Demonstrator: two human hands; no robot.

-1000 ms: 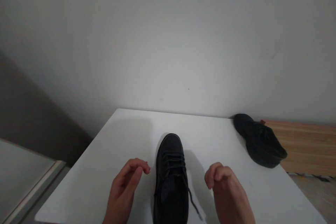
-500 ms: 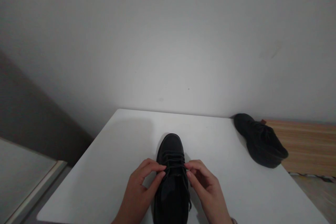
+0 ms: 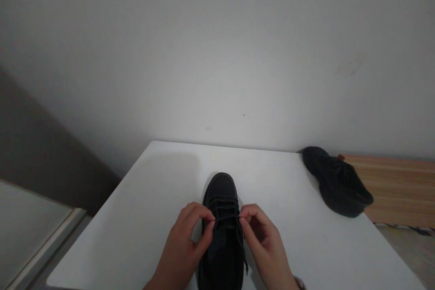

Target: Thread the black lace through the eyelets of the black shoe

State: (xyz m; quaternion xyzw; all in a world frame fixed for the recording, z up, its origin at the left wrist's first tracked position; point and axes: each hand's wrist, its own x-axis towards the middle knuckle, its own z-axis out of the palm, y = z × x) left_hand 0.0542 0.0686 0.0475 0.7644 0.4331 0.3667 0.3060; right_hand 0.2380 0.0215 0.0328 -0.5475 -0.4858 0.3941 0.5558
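Observation:
A black lace-up shoe (image 3: 220,186) stands on the white table, its toe pointing away from me and its heel cut off by the lower edge of the view. Black shoelace (image 3: 227,217) runs across its upper in several rows, and one loose end hangs down on the right side. My left hand (image 3: 190,240) pinches the lace at the left row of eyelets between thumb and forefinger. On the opposite side my right hand (image 3: 263,242) pinches the lace in the same way.
A second black shoe (image 3: 336,181) lies at the table's (image 3: 136,217) far right edge. Behind the table rises a pale wall (image 3: 217,54). A wood-grain board (image 3: 401,190) is at the right, and a white panel (image 3: 30,226) at the lower left.
Both hands have shifted slightly, and the thumb and forefinger of each have closed together on the lace. The lace between them looks straighter. Both shoes have stayed in place.

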